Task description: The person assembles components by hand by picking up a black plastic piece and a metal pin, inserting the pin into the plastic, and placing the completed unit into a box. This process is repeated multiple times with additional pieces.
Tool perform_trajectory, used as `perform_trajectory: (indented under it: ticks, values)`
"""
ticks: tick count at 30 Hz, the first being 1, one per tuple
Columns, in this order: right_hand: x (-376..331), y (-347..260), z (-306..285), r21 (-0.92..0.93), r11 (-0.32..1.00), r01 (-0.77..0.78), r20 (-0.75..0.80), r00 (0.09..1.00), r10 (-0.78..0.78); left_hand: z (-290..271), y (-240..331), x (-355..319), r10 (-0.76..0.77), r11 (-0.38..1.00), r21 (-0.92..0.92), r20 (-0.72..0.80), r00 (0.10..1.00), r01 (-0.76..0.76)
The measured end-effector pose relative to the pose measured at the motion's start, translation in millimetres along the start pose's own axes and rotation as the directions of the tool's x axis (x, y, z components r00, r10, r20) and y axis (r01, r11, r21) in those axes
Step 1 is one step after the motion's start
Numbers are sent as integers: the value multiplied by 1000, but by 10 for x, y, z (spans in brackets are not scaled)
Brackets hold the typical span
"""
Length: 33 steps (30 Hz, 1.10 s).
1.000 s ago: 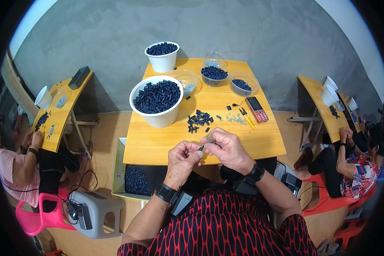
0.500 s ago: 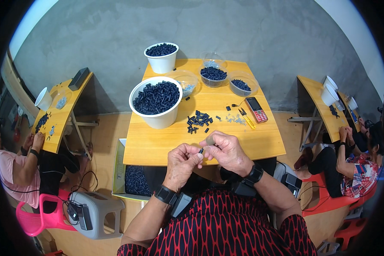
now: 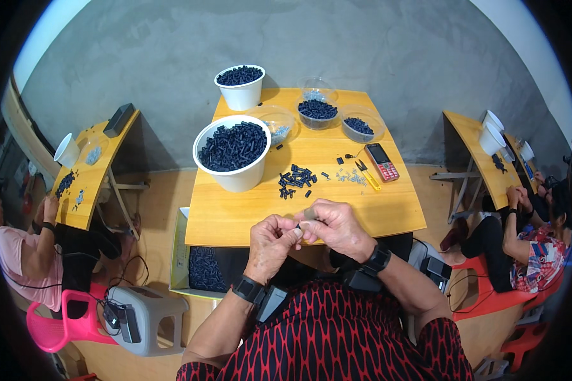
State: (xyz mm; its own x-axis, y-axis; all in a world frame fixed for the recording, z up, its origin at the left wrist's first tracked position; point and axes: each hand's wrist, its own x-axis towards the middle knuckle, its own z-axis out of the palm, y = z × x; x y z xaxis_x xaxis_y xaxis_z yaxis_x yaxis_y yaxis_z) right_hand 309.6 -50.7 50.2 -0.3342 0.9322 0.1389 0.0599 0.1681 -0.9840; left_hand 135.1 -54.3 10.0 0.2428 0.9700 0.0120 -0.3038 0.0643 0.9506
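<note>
Just past the table's near edge, my left hand (image 3: 272,244) pinches a small black plastic piece (image 3: 298,227) between thumb and fingertips. My right hand (image 3: 338,230) meets it there, thumb and fingers closed at the piece's end; what they grip is too small to make out. A greyish patch covers part of one right finger. Beyond my hands lies a loose pile of black plastic pieces (image 3: 293,180). Small silvery metal parts (image 3: 351,178) are scattered to its right, beside yellow-handled snips (image 3: 368,176).
A large white bucket (image 3: 248,176) of black pieces stands on the left of the table (image 3: 222,222), another white bucket (image 3: 241,96) behind it. Clear plastic tubs (image 3: 318,120) sit at the back. A red-and-black phone (image 3: 382,162) lies right. People work at both side tables.
My right fingers have closed further over the black piece, so less of it shows. My left hand stays almost where it was.
</note>
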Motion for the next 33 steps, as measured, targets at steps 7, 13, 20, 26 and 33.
perform_trajectory:
  ticks: [7,13,20,26,33]
  values:
    - [-76,57,-78,81,995,-55,-25,998,57,-22,4,11,-73,984,-163,11,997,74]
    - [-70,-67,-12,-327,902,281,18,957,-291,-67,21,-2,-174,947,-266,52,983,181]
    - [-40,-37,-25,-361,888,286,45,956,-290,-100,51,14,-268,892,-355,85,959,281]
    - [-45,-82,7,-458,823,336,77,937,-340,-88,51,0,-231,908,-337,89,969,248]
    - [-101,-52,11,-299,944,136,34,991,-132,-74,37,-3,-198,929,-296,107,974,221]
